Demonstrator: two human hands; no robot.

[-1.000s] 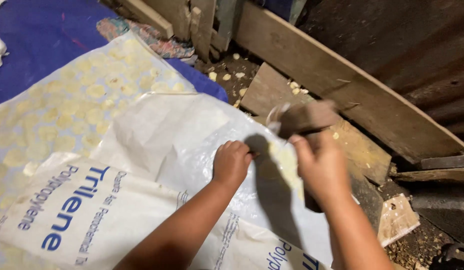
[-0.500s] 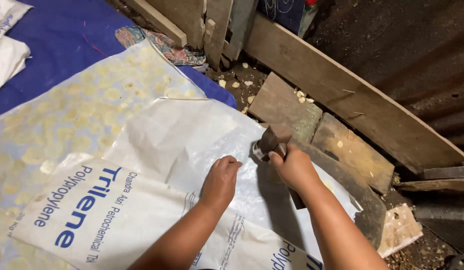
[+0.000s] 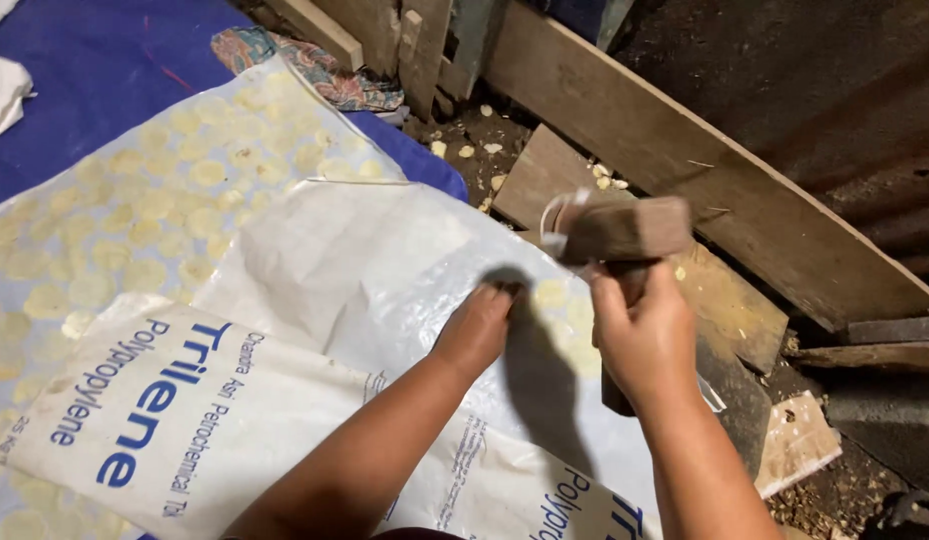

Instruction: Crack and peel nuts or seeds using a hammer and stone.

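R hand [image 3: 647, 335] grips mallet [image 3: 617, 230]; plank [image 3: 685, 160] behind.

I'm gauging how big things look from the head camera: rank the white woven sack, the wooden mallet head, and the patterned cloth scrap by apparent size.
1. white woven sack, by far the largest.
2. and 3. wooden mallet head in the right hand and patterned cloth scrap look alike; the mallet is nearer the camera, so unranked.

Two bare forearms, sleeveless, each hand [image 3: 482, 325] ungloved, ringless.
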